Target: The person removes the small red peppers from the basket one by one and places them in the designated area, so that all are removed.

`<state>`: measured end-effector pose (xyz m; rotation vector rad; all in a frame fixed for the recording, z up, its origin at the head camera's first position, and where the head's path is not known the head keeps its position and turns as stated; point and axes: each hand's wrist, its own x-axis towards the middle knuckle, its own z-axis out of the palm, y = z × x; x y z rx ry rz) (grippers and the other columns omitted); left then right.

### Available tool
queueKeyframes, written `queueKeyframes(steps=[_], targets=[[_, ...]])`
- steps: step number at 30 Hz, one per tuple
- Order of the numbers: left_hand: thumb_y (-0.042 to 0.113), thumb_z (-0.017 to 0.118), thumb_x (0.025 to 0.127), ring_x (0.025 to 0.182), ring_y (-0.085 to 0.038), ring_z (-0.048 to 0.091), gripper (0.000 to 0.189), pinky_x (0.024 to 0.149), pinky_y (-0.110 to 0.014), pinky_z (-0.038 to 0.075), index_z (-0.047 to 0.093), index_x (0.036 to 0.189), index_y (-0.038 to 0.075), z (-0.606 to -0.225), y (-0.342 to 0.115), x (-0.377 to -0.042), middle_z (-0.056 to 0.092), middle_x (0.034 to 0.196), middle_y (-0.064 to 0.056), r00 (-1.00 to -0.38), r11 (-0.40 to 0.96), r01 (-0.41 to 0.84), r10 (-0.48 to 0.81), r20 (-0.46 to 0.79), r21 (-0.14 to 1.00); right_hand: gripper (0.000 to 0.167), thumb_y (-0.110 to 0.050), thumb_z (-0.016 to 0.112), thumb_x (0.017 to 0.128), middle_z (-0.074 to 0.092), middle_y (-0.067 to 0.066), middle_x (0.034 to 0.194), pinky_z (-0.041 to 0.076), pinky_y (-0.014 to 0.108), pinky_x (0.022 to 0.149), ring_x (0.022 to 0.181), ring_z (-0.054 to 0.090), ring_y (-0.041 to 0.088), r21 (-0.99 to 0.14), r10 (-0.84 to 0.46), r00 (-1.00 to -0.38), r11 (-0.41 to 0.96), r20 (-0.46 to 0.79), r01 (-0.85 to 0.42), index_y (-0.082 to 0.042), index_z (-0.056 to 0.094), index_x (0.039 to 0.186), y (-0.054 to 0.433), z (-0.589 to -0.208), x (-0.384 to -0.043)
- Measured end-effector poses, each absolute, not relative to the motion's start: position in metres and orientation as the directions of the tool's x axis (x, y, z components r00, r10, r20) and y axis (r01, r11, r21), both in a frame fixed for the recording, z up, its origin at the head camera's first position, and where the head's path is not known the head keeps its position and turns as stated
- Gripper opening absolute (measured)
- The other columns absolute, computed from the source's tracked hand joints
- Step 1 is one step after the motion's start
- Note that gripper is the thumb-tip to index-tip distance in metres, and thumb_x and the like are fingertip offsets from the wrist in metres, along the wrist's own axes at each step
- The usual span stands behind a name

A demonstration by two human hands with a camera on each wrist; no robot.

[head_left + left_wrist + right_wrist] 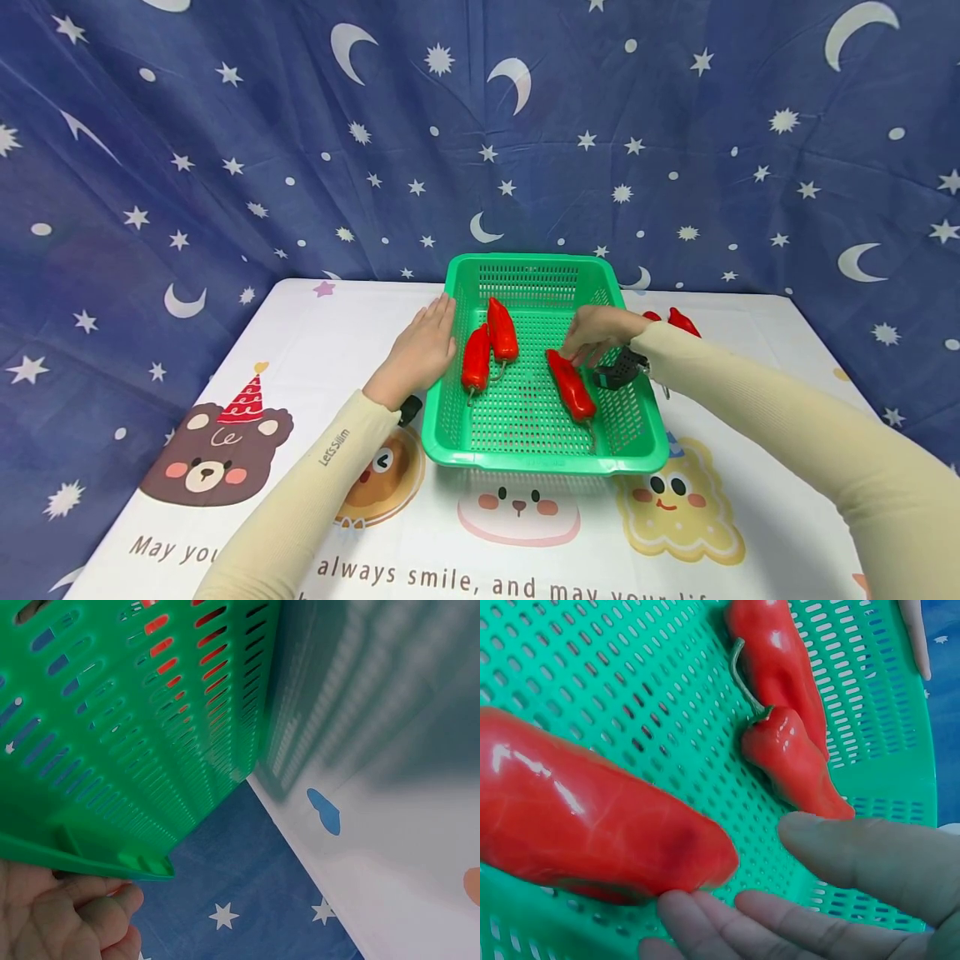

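A green plastic basket (540, 462) with slotted walls stands on the table. Along its left rim lies my left hand (420, 350), fingers extended and touching the edge from outside; the left wrist view shows its fingertips (127, 896) right at the rim. My right hand (600, 329) reaches into the basket's right half. Its thumb (855, 844) is spread from the fingers, whose tips meet the narrow end of a red pepper (573, 390). On the basket's left side lie two more red peppers, a front one (476, 360) and a back one (502, 332), side by side.
Outside the basket, beyond its right wall, more red peppers (684, 322) lie on the table, partly hidden by my right forearm. A white cloth (300, 358) with cartoon prints covers the table. Behind it hangs a blue curtain (420, 125) with moons and stars.
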<state>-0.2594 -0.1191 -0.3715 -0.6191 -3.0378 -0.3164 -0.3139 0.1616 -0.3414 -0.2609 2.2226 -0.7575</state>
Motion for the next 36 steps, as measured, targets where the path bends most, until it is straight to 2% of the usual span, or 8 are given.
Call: queueKeyframes(steps=[6, 11, 19, 28, 36], targets=[[0.019, 0.032, 0.097, 0.146, -0.031, 0.016, 0.058, 0.12, -0.042, 0.015, 0.018, 0.147, -0.006, -0.372, -0.119, -0.259, 0.015, 0.156, -0.02, -0.922, 0.902, 0.387, 0.383, 0.062, 0.192, 0.032, -0.011, 0.059, 0.09, 0.069, 0.02, 0.106, 0.055, 0.041, 0.086, 0.093, 0.069, 0.024, -0.631, -0.444, -0.659, 0.774, -0.607, 0.059, 0.01, 0.061, 0.114, 0.156, -0.345, -0.316], [0.019, 0.032, 0.097, 0.146, -0.031, 0.015, 0.058, 0.12, -0.042, 0.015, 0.018, 0.147, -0.007, -0.372, -0.118, -0.259, 0.015, 0.156, -0.02, -0.923, 0.903, 0.385, 0.381, 0.062, 0.191, 0.034, -0.009, 0.058, 0.09, 0.069, 0.018, 0.108, 0.054, 0.041, 0.089, 0.096, 0.069, 0.024, -0.64, -0.466, -0.62, 0.764, -0.631, 0.078, 0.011, 0.059, 0.117, 0.151, -0.349, -0.316], [0.018, 0.034, 0.097, 0.146, -0.031, 0.017, 0.058, 0.12, -0.042, 0.015, 0.018, 0.147, -0.006, -0.372, -0.118, -0.259, 0.016, 0.156, -0.02, -0.924, 0.903, 0.382, 0.377, 0.063, 0.195, 0.03, -0.007, 0.058, 0.09, 0.072, 0.012, 0.1, 0.054, 0.04, 0.088, 0.09, 0.069, 0.019, -0.662, -0.491, -0.575, 0.739, -0.654, 0.122, 0.011, 0.06, 0.114, 0.144, -0.356, -0.315], [0.017, 0.033, 0.097, 0.145, -0.031, 0.017, 0.058, 0.12, -0.042, 0.015, 0.018, 0.147, -0.006, -0.373, -0.119, -0.26, 0.016, 0.156, -0.02, -0.923, 0.903, 0.385, 0.38, 0.063, 0.191, 0.025, -0.006, 0.059, 0.089, 0.073, 0.011, 0.098, 0.055, 0.039, 0.087, 0.089, 0.069, 0.018, -0.666, -0.502, -0.558, 0.734, -0.661, 0.13, 0.008, 0.063, 0.109, 0.136, -0.364, -0.313], [0.018, 0.034, 0.097, 0.146, -0.031, 0.017, 0.058, 0.12, -0.042, 0.016, 0.018, 0.147, -0.007, -0.372, -0.119, -0.26, 0.015, 0.156, -0.021, -0.922, 0.903, 0.387, 0.381, 0.066, 0.186, 0.024, -0.001, 0.062, 0.085, 0.072, 0.0, 0.08, 0.056, 0.039, 0.084, 0.076, 0.066, 0.011, -0.662, -0.493, -0.547, 0.732, -0.676, 0.158, 0.008, 0.064, 0.107, 0.131, -0.374, -0.313]])
